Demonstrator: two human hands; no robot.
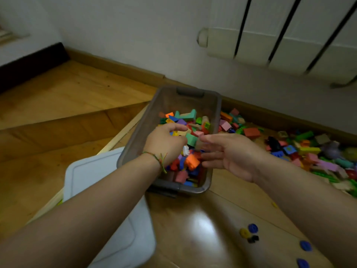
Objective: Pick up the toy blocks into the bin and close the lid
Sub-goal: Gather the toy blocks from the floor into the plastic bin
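A grey translucent bin (216, 117) stands on the wooden floor, holding a heap of coloured toy blocks (190, 161). My left hand (165, 142) hovers over the bin's left side with loosely curled fingers, and nothing shows in its grip. My right hand (229, 151) is over the bin's right rim, fingers straight and spread toward the left, holding nothing. A pile of loose blocks (301, 149) lies on the floor to the right of the bin. The white lid (108, 190) lies flat on the floor to the bin's left, partly under my left forearm.
A white wall with a wooden skirting board runs behind the bin. A radiator (289, 35) hangs at upper right. Small round blue and yellow pieces (249, 232) lie on the floor at lower right. A step edge with a pale strip (123, 130) drops left of the bin.
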